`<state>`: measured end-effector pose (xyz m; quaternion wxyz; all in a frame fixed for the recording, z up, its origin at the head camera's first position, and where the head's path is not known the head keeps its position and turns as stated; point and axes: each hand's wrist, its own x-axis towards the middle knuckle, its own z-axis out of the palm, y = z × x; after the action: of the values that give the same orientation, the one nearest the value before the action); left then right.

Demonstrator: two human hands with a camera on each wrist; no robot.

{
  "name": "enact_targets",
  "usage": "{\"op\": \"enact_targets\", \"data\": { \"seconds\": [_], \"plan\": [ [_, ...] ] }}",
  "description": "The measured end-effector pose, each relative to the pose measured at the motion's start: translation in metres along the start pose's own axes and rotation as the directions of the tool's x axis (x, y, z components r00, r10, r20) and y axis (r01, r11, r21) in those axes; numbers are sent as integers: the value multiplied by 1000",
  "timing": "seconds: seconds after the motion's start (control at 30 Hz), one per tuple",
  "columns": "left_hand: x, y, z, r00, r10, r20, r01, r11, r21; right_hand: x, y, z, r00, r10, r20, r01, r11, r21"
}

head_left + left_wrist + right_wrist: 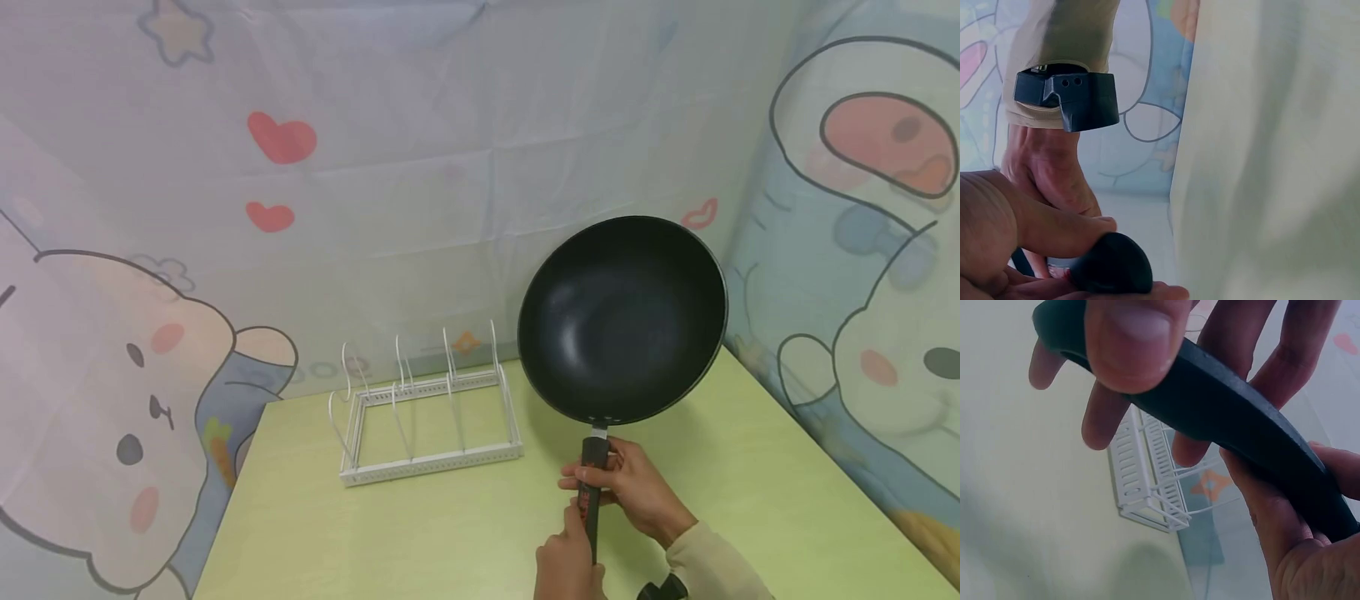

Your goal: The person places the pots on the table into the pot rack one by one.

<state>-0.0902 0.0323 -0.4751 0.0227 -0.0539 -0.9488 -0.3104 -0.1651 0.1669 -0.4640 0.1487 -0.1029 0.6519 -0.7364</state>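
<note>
A black wok (622, 317) stands tilted above the table, its dark inside facing me and its handle (590, 500) pointing down. My right hand (637, 492) holds the upper handle just below the pan, thumb in front and fingers behind. Lower down, my left hand (566, 554) grips the handle near its end. In the left wrist view, the left thumb (1069, 231) presses on the rounded handle end (1116, 265). The right wrist view shows fingers of both hands around the dark handle (1235, 406).
Left of the wok, a white wire rack (431, 462) with upright loops sits on the pale yellow-green table (300, 533). Cartoon-printed cloth (420, 167) hangs behind and on both sides. A black wrist strap (1091, 100) sits over the right sleeve.
</note>
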Motion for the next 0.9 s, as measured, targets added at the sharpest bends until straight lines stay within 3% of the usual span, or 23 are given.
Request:
{"op": "enact_targets", "data": {
  "seconds": [0.2,0.33,0.47,0.63,0.9],
  "plan": [
    [3,-7,-3,997,22,75,-9,985,-173,-2,-8,0,1000,2,-11,-2,999,-40],
    [4,-13,-6,993,71,99,-40,958,-286,-4,-13,-1,1000,-4,4,5,1000,-22],
    [3,-18,-10,989,110,103,-63,923,-380,-4,-15,-4,996,-51,75,48,998,36],
    [1,-22,-12,989,122,81,-73,890,-449,-2,-16,-6,989,-76,124,62,991,116],
    [-3,-26,-9,991,132,32,-100,870,-483,2,-15,-1,995,-61,85,49,991,128]
  ]
}}
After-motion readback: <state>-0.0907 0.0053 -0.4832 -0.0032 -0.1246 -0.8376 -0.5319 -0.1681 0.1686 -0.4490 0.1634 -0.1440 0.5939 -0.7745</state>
